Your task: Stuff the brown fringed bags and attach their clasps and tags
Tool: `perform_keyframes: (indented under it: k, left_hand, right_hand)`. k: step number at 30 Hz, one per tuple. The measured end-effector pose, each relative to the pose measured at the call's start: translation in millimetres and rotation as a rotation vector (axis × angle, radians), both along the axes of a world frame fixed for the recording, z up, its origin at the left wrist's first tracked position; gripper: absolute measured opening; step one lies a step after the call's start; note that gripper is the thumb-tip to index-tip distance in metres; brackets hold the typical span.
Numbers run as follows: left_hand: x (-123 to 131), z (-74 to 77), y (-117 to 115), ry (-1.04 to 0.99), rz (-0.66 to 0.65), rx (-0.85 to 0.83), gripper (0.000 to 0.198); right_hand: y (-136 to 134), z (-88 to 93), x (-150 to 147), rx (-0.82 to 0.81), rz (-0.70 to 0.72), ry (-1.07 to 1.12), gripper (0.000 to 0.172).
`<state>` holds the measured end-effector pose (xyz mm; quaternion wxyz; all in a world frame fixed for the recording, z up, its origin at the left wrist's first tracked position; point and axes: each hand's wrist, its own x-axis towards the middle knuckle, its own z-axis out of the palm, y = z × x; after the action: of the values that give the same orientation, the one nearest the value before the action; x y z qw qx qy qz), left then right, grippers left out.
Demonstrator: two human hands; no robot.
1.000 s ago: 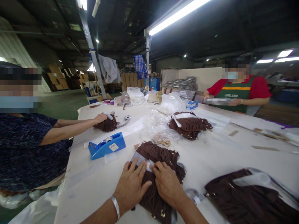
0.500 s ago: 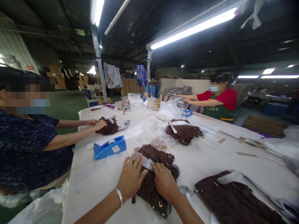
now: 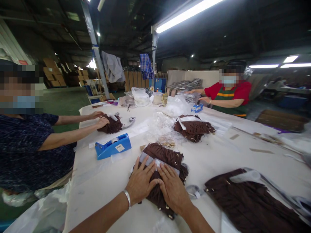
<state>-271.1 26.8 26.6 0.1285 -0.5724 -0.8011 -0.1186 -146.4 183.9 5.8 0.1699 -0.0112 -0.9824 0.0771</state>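
In front of me on the table lies a brown fringed bag (image 3: pixel 164 152) with small metal rings along its edges. A pale translucent strip (image 3: pixel 157 161) crosses its middle. My left hand (image 3: pixel 139 181) rests on the bag, fingers spread over the strip's left part. My right hand (image 3: pixel 174 189) lies flat beside it, its fingertips on the strip; the two thumbs meet or nearly meet. Both hands are open and hide much of the bag's lower half. A coiled grey strap (image 3: pixel 193 191) sits just right of my right hand.
Left of the bag stands a blue tape dispenser (image 3: pixel 113 147). More brown bags lie at right (image 3: pixel 252 202) and farther back (image 3: pixel 194 127). A co-worker at left handles another brown bag (image 3: pixel 112 124). Clear plastic (image 3: pixel 157 127) covers the middle; a second person works across the table.
My right hand has slid up and inward, its fingers now straighter and flatter on the strip beside my left hand. The view has tilted down slightly. The left co-worker's hands have moved a little.
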Motion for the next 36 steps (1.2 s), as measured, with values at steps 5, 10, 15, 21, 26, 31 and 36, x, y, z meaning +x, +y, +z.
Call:
perform_keyframes:
  k: [5, 10, 15, 21, 26, 31, 36]
  left_hand:
    - [1, 3.7, -1, 0.025, -0.007, 0.029, 0.059]
    - [-5, 9.1, -5, 0.025, -0.016, 0.025, 0.059]
    - [-14, -1.6, -2, 0.043, -0.002, 0.038, 0.06]
    - [-16, 6.1, 9, 0.013, 0.021, 0.064, 0.057]
    - [-9, -4.3, 3, -0.039, 0.02, 0.029, 0.055]
    - [-33, 17.8, -24, -0.283, -0.008, 0.139, 0.056]
    - [-70, 36.7, -49, -0.766, 0.379, 0.332, 0.067]
  right_hand:
    - [0, 1.5, 5, 0.031, 0.01, 0.056, 0.053]
    - [-3, 10.2, 15, 0.048, -0.053, 0.099, 0.057]
    - [-4, 2.5, 20, 0.047, -0.122, 0.034, 0.058]
    - [3, 13.4, 16, 0.028, -0.141, 0.037, 0.057]
    - [-9, -1.5, 14, 0.023, -0.132, 0.038, 0.056]
    - [-2, 39.7, 43, -0.057, -0.193, 0.139, 0.059]
    - [31, 73.0, 92, -0.338, -0.582, 0.263, 0.058]
